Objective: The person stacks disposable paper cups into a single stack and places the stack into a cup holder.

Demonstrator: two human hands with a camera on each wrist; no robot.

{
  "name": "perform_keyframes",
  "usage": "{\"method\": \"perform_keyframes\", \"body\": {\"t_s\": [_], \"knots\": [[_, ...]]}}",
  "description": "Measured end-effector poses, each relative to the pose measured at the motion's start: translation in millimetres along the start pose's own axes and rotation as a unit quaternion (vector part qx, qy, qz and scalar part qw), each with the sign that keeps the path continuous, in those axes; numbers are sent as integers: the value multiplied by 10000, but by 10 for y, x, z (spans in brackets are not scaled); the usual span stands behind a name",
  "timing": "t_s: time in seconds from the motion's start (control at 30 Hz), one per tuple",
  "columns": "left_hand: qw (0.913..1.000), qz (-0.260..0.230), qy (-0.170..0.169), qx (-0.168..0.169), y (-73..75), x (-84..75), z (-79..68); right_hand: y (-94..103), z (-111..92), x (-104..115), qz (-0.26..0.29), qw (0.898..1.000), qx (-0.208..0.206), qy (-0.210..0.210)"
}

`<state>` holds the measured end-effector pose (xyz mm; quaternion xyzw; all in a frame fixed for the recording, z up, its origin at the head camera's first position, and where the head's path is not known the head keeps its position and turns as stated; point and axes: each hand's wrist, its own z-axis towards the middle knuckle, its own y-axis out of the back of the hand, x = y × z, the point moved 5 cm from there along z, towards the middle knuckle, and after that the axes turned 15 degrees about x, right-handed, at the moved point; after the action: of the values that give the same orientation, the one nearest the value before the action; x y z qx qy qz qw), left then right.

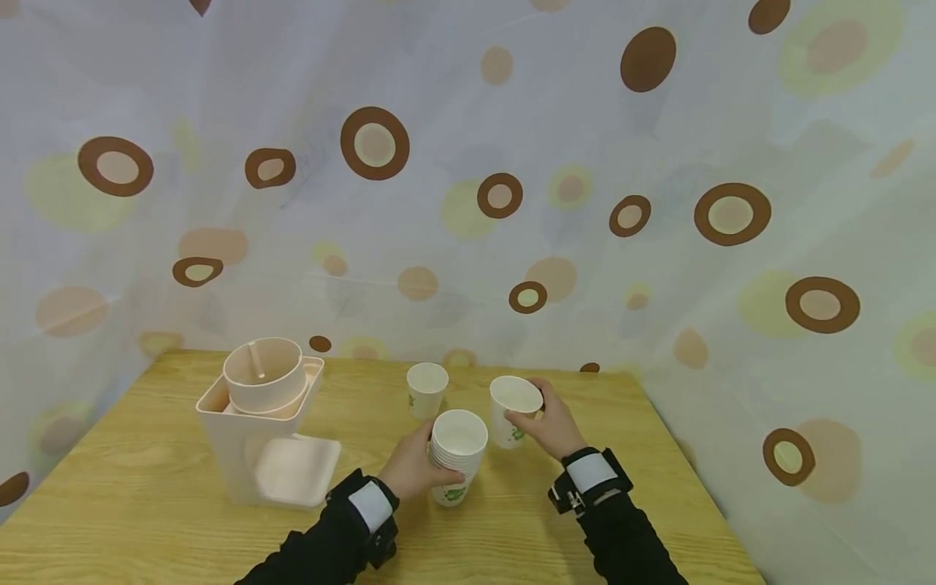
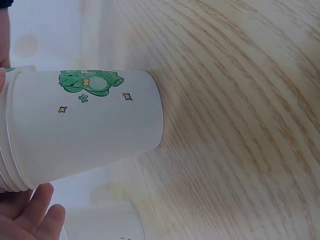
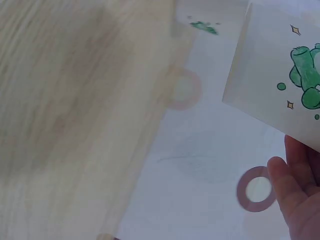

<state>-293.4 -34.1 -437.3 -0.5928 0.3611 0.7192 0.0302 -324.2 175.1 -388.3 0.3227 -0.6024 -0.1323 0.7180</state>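
Note:
A stack of white paper cups [image 1: 459, 439] with a green cartoon print stands near the middle of the table. My left hand [image 1: 415, 467] grips it around the upper rims, and the left wrist view shows the nested cup rims [image 2: 12, 130] beside the fingers. My right hand [image 1: 552, 422] holds a single paper cup [image 1: 512, 406] near its rim, thumb on the near side. In the right wrist view this cup [image 3: 280, 75] appears tilted, its base clear of the wood. Behind the stack stands another paper cup [image 1: 426, 390], upright on the table.
At the left of the wooden table [image 1: 146, 463] stands a cream plastic container [image 1: 241, 455] with a round cup-like piece [image 1: 265, 382] in its top. A flat cream panel [image 1: 300, 471] adjoins it on the right. A dotted curtain [image 1: 431, 244] hangs behind the table.

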Motion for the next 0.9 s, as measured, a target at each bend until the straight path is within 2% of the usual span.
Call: {"method": "perform_keyframes", "body": {"t_s": [0.2,0.43,0.57,0.9], "knots": [[10000,63,41,-21,-6,11,0,49,-31,220,157,9994,33,319],[9999,91,95,-56,-13,10,12,133,-71,367,237,9975,-478,464],[9999,103,67,-49,-14,-1,29,149,-88,467,288,9955,-625,659],[10000,-18,4,54,-16,-36,41,36,-115,723,153,9902,-482,1301]]}}
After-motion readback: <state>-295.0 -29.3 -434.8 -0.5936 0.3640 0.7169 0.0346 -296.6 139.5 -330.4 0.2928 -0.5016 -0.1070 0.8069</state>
